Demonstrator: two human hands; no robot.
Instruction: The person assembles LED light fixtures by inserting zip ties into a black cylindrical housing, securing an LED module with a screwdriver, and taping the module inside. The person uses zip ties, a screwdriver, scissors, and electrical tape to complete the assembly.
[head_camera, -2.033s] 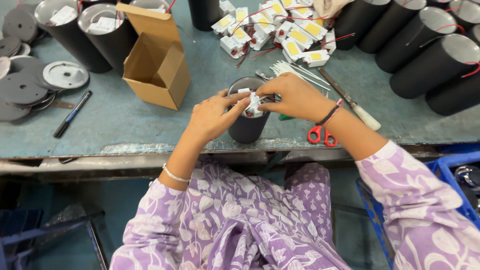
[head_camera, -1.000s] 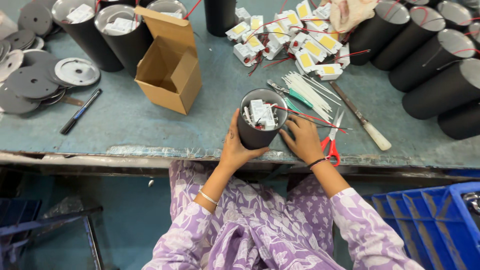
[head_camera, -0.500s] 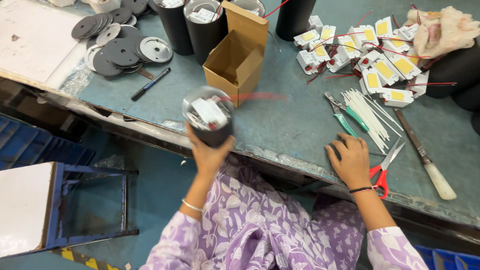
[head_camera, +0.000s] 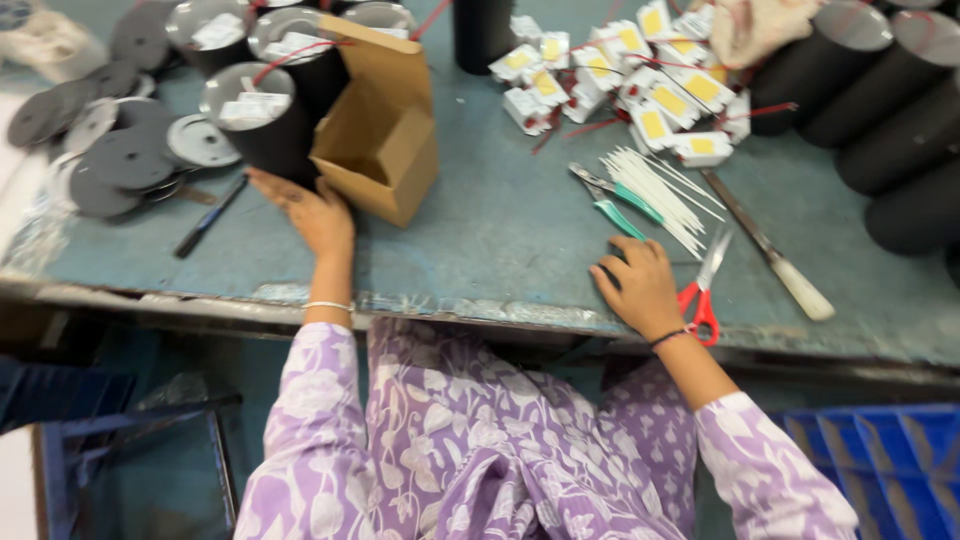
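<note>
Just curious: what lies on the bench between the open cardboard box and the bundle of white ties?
In the head view, only bare teal bench separates the cardboard box from the white ties; green-handled pliers sit beside the ties.

head view looks steeply down, close over workbench (head_camera: 480, 240).

A black cylinder (head_camera: 262, 125) stands upright, open top showing a white part with red wire, just beyond the left hand's fingers (head_camera: 275, 187).

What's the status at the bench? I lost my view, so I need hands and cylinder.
Left hand open against black cylinder, beside cardboard box. Right hand flat on table, holding nothing, near red scissors. Nothing between.
</note>
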